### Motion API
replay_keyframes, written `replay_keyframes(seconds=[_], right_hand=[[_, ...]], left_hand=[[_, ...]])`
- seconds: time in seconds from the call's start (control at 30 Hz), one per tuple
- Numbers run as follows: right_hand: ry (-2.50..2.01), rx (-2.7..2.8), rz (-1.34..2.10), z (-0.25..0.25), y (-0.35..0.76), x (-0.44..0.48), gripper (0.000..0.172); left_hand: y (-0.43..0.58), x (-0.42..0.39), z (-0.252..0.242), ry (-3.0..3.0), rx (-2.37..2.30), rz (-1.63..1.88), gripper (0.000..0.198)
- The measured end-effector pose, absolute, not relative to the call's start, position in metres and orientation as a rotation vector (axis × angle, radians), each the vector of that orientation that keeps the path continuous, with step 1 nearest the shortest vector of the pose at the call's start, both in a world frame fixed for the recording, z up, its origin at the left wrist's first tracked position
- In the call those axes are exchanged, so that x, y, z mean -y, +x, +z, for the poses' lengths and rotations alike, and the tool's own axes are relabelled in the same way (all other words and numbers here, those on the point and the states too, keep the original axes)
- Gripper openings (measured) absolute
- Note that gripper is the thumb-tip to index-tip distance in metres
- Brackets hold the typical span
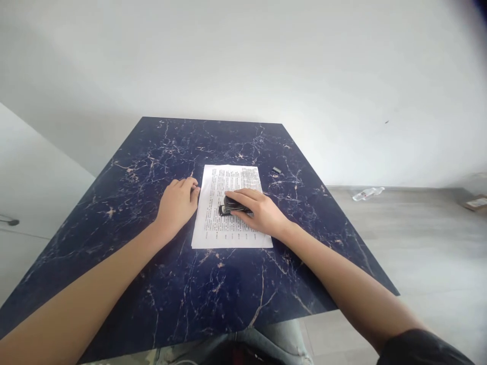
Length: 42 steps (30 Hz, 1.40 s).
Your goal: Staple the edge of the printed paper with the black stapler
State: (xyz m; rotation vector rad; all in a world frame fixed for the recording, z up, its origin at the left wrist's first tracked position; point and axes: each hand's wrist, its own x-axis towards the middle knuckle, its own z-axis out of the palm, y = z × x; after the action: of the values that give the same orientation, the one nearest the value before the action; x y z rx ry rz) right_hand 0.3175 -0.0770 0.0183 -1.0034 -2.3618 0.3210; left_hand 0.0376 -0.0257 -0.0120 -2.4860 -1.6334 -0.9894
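A printed sheet of white paper (218, 223) lies in the middle of a dark blue marbled table (152, 167). On the sheet sits a small black stapler (229, 208). My right hand (258, 210) covers the stapler, its fingers curled over the top of it. My left hand (177, 203) rests on the table just left of the sheet, fingertips bent and touching the paper's left edge, with nothing in it.
A small dark object (276, 171) lies on the table beyond the sheet's far right corner. A clear plastic bottle (367, 193) lies on the grey floor by the wall at right. A white cabinet with a handle (9, 221) stands at left.
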Motion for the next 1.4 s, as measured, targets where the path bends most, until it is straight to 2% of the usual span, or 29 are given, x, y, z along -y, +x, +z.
replay_keyframes(seconds=[0.23,0.47,0.67,1.03,1.4], right_hand=[[-0.951,2.339,0.422,0.02,0.321,0.077,0.049],[-0.901,2.346,0.454,0.02,0.32,0.081,0.047],[-0.862,2.349,0.445,0.019,0.32,0.079,0.048],[-0.624,2.45,0.591,0.024,0.318,0.088,0.043],[-0.67,2.597,0.465,0.018,0.317,0.091,0.051]], left_hand=[[0.039,0.022,-0.017,-2.493,1.641,-0.782,0.027],[0.041,0.024,-0.015,-2.519,1.66,-0.799,0.034],[0.047,0.031,-0.003,-2.531,1.786,-0.561,0.044],[0.047,0.031,-0.007,-2.518,1.789,-0.613,0.042],[0.046,0.029,-0.008,-2.549,1.769,-0.673,0.044]])
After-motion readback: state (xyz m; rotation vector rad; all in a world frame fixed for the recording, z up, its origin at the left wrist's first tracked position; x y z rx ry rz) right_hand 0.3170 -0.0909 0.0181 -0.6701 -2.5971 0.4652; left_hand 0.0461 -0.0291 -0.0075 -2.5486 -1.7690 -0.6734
